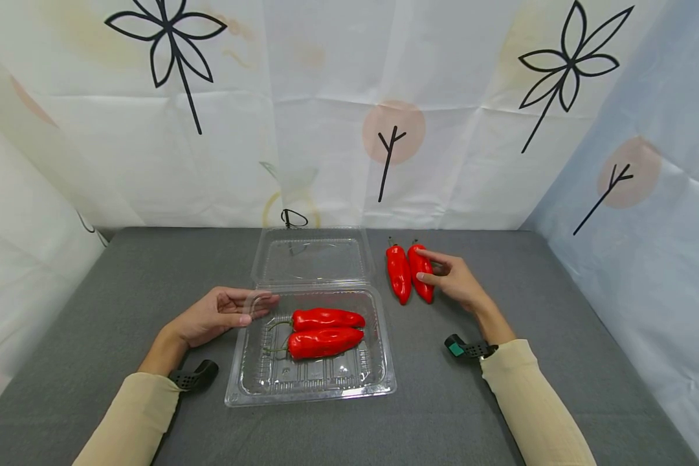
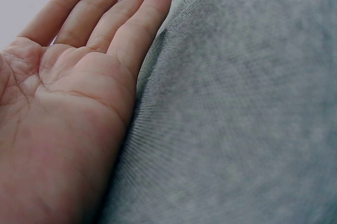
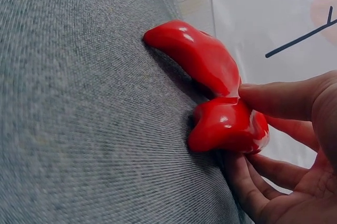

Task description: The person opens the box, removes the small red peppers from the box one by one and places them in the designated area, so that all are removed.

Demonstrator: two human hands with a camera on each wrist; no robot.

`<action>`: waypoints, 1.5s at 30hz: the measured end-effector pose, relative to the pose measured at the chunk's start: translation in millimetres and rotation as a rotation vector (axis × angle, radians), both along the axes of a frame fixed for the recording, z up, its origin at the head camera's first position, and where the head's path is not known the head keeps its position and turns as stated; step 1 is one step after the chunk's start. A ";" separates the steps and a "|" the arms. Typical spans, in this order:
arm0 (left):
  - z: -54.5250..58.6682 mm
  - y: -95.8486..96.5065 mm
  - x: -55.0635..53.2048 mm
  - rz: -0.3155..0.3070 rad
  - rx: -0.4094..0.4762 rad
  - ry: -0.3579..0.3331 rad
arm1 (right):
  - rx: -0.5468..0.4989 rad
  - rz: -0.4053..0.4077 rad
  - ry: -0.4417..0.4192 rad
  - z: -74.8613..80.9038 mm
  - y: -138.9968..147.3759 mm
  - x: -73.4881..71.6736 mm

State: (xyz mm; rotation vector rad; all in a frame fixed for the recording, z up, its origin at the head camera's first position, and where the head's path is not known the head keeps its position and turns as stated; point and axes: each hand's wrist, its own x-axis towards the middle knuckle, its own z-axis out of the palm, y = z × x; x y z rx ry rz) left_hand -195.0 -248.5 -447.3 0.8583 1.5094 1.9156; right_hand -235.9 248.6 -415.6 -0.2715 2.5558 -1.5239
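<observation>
In the head view a clear plastic clamshell container stands with its lid folded back. Two red peppers lie side by side in its base, stems to the left. My left hand is at the container's upper left edge, fingers extended and overlapping the rim; its palm faces the left wrist camera. To the right of the lid, my right hand pinches a red pepper between thumb and fingers. Another red pepper lies right beside it, to the left.
The raised lid reaches toward the back edge of the grey cloth-covered table. A white printed sheet hangs behind the table, with further sheets at both sides. Both wrists wear black bands.
</observation>
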 end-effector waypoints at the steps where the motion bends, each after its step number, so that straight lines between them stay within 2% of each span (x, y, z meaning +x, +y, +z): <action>1: 0.0 0.0 0.0 0.002 -0.002 0.001 | -0.002 0.000 0.001 -0.1 -0.4 0.2; 22: 2.0 1.2 1.6 0.011 -0.005 -0.011 | 0.014 -0.012 0.011 -0.1 -1.2 1.3; 32: 2.4 1.5 1.5 0.005 0.006 -0.024 | -0.003 -0.014 0.020 5.2 5.0 1.1; 45: 1.6 0.0 1.2 0.021 -0.022 -0.029 | -0.001 -0.043 0.047 16.3 9.0 3.0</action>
